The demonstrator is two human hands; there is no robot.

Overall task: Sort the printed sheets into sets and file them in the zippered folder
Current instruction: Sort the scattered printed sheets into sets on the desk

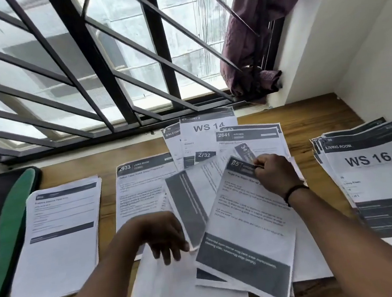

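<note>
Right hand (273, 173) pinches a thin, floppy sheet (245, 218) at its far edge; left hand (162, 236) hovers loosely curled, holding nothing.

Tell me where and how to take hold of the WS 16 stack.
Grip the WS 16 stack at its near-left corner, coming from the left, thumb on top, fingers slid beneath. It lies flat on the wooden table, slightly fanned; that side faces bare wood, while the wall probably crowds the right.
</note>
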